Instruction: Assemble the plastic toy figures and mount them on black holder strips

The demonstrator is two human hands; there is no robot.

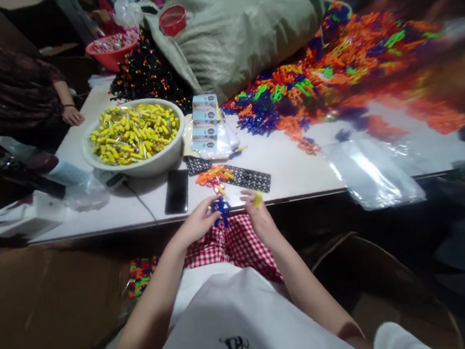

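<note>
My left hand (199,220) is closed around a small blue plastic toy piece (220,210), held just below the table's front edge over a red-and-white checked cloth (239,245) on my lap. My right hand (259,216) pinches a small yellow piece (258,198) close to the blue one. Just beyond my hands, a small pile of orange plastic pieces (215,177) lies on the white table (297,163) beside a black perforated strip (250,179).
A white basin (135,137) of yellow pieces stands at left, a black phone (176,191) by it. Packet cards (205,121), a heap of multicoloured plastic parts (349,70), a clear bag (370,175), a grey sack (238,26), red bowls (113,47). Another person's hand (73,116) rests at far left.
</note>
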